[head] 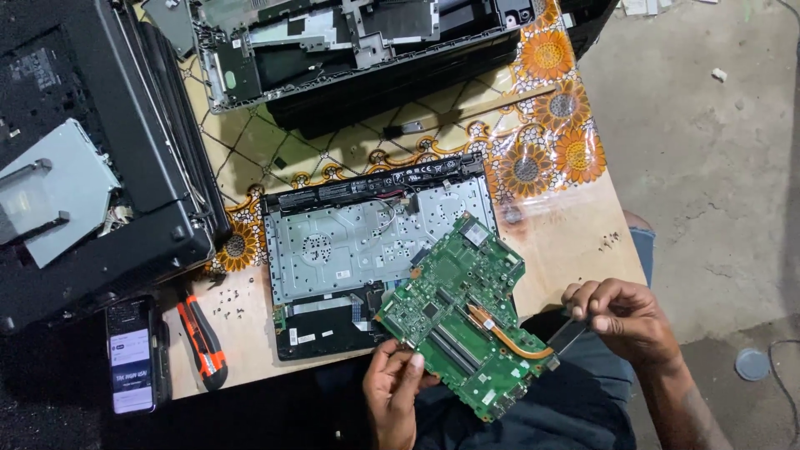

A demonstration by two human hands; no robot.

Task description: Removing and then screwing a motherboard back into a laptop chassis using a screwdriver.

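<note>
Under both hands (400, 379), a green motherboard (458, 312) (lower corner hidden).

- The green fibreglass-looking circuit board (457, 312) has a matt face dotted with small shiny metal parts.
- The curved copper pipe (508, 337) on it is smooth, with a dull orange sheen.
- The opened laptop base (375, 242) shows a pale, brushed-looking metal plate framed in black matt plastic.
- The flowered tablecloth (542, 142) looks like glossy plastic sheeting.
- The orange-and-black screwdriver handle (202, 342) looks like smooth plastic.
- The phone's glass screen (132, 369) is glossy.
- The grey floor (708, 167) looks like rough, matt concrete.
</note>
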